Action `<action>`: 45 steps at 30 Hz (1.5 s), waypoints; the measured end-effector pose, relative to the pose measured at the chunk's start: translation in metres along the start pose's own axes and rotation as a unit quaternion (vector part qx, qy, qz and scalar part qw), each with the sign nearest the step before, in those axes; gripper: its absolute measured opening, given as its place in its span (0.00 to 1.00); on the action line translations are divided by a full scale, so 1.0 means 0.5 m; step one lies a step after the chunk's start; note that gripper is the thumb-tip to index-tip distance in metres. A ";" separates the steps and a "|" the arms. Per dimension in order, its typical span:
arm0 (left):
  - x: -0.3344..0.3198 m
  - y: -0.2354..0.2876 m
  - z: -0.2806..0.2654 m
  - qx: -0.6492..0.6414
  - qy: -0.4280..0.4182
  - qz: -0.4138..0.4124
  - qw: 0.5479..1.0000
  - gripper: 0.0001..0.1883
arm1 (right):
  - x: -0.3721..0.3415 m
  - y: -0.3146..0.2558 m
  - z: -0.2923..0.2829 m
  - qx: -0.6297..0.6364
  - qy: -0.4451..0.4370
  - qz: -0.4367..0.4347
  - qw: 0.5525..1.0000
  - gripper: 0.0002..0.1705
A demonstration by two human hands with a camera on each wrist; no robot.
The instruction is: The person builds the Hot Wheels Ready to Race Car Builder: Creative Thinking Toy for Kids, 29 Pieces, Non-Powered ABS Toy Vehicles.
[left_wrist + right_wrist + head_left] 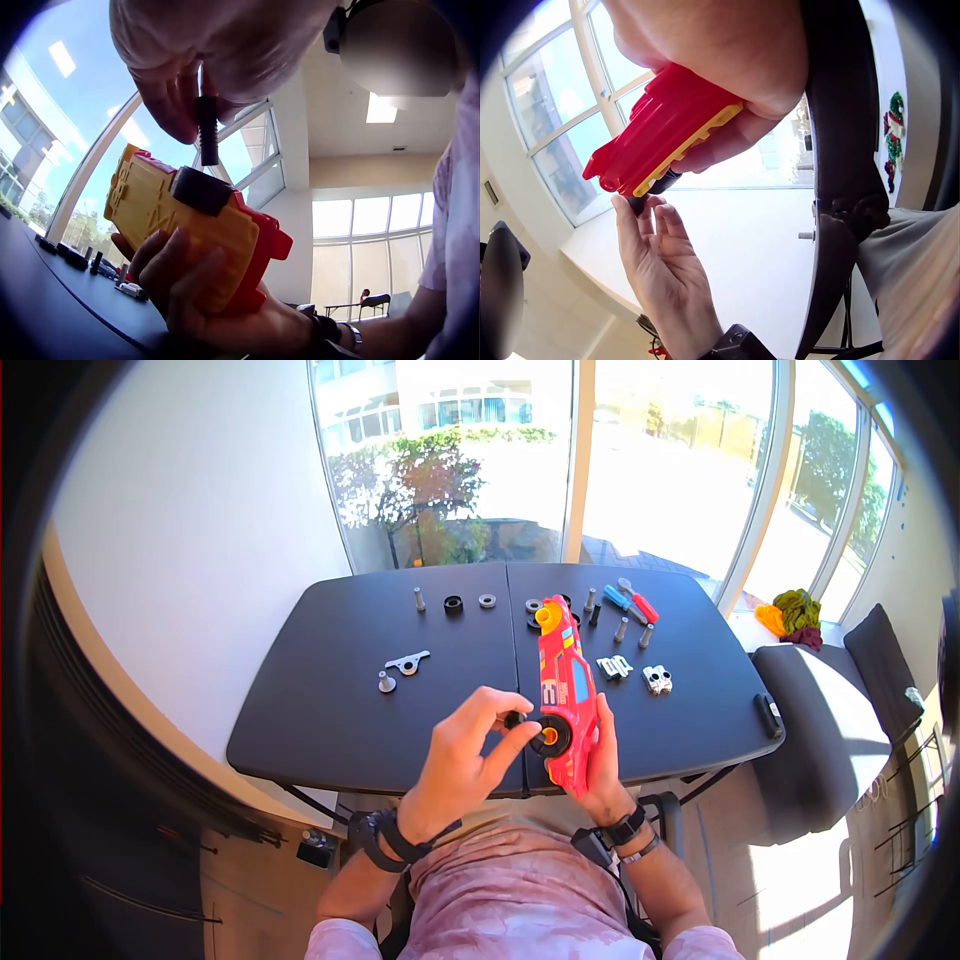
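Observation:
A red toy car [567, 685] with a yellow underside [176, 217] is held above the table, gripped around its body by the right hand [602, 765]. One black wheel [551, 736] with a yellow centre faces up at the car's near end. Beside that wheel, the left hand [465, 755] pinches a small dark part between thumb and fingers. The left wrist view shows it as a black ridged pin [208, 131], pointing down just above the black wheel [201, 190], with a thin gap between them.
On the black table [330, 660] lie a grey wing-shaped piece [408, 662], a grey peg with a round base [386, 681], two silver parts, loose wheels, several pegs and blue and red tools [643, 608]. A dark object [768, 715] sits at the right edge.

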State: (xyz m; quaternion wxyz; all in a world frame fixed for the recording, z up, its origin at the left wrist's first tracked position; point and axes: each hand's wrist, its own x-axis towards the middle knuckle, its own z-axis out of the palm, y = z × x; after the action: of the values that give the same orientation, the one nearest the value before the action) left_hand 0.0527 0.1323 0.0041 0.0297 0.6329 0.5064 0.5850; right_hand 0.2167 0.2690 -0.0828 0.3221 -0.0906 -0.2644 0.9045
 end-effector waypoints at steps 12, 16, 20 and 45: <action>-0.011 -0.005 0.010 0.067 -0.037 0.104 0.992 0.20 | -0.004 0.008 0.022 0.003 0.005 -0.019 1.000 0.42; -0.005 -0.008 0.018 -0.025 -0.018 0.047 0.998 0.28 | 0.000 0.006 0.010 -0.006 -0.006 -0.022 1.000 0.41; 0.005 0.007 0.004 -0.021 0.001 0.038 0.999 0.28 | 0.001 0.006 -0.004 0.000 0.004 -0.012 1.000 0.41; -0.007 -0.006 -0.010 0.091 -0.042 0.004 0.995 0.15 | 0.003 0.009 0.006 -0.018 0.010 -0.028 0.999 0.42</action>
State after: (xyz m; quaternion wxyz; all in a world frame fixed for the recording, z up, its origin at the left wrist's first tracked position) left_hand 0.0479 0.1285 0.0012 -0.0095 0.6587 0.5535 0.5096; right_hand 0.2122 0.2656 -0.0825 0.3483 -0.0981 -0.2795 0.8893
